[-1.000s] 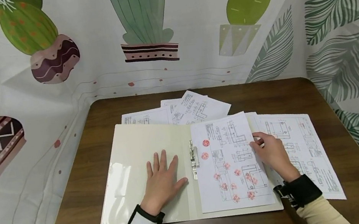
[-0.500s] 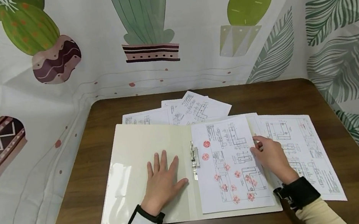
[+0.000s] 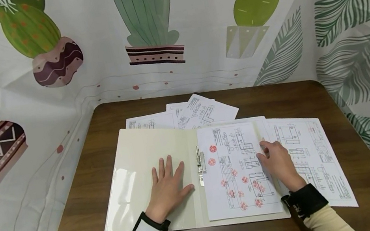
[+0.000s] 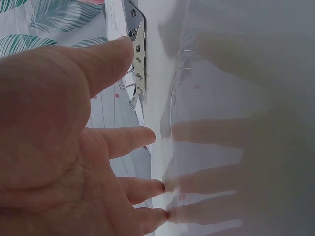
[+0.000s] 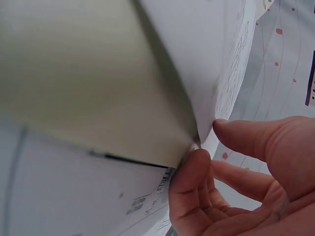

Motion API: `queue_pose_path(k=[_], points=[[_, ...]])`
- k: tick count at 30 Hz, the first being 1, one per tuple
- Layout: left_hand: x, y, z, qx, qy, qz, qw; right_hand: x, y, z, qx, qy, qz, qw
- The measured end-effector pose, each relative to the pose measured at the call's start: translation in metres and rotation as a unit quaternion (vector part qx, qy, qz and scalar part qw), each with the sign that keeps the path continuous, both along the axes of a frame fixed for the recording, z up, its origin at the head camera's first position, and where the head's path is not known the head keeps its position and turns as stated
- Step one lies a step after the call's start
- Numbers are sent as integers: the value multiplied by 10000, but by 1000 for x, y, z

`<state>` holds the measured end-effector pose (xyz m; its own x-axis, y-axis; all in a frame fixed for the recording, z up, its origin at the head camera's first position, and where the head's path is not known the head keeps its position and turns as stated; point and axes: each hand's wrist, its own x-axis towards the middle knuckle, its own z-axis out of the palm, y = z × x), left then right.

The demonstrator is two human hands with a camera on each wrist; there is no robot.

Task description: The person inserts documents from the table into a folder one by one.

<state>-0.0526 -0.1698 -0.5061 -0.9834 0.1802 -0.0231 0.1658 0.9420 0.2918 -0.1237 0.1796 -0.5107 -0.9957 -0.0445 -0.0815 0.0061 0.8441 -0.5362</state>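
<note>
A cream folder [image 3: 146,141] lies spread on the table, with a metal clip [image 3: 199,165] along its spine. Drawing sheets with red stamps [image 3: 236,195] cover its right side. My left hand [image 3: 167,190], fingers spread, rests on the inside of the left cover; its reflection shows there in the left wrist view. At the right edge, my right hand [image 3: 280,163] pinches the folder's right cover [image 5: 108,83] between thumb and index finger. The thumb [image 5: 246,137] lies on the white sheet side. Whether sheets are pinched too is hard to tell.
Loose drawing sheets [image 3: 205,110] lie behind the folder. Another drawing sheet [image 3: 321,163] lies to its right, partly under the right hand. The brown wooden table [image 3: 81,211] meets a hanging cloth [image 3: 204,28] printed with cacti and leaves.
My right hand has shifted slightly left, and a cream strip of the right cover's edge now shows beside the stamped sheets, whose raised edge has settled. My left hand stays put.
</note>
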Motion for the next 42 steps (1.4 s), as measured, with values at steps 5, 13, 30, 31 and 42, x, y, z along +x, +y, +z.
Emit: queue_pose_path(k=[5, 13, 30, 31, 42], points=[[0, 1, 1, -31, -14, -3, 10000, 1, 0, 0, 66, -153, 89, 9998], [-1, 2, 2, -30, -12, 16, 10000, 1, -1, 1, 87, -122, 114, 9998], [-1, 2, 2, -129, -5, 34, 9999, 1, 0, 0, 19, -186, 77, 9998], [-1, 2, 2, -132, -6, 38, 9999, 1, 0, 0, 12, -171, 77, 9998], [-2, 3, 1, -171, 31, 36, 9998, 2, 12, 5, -227, 140, -26, 9996]])
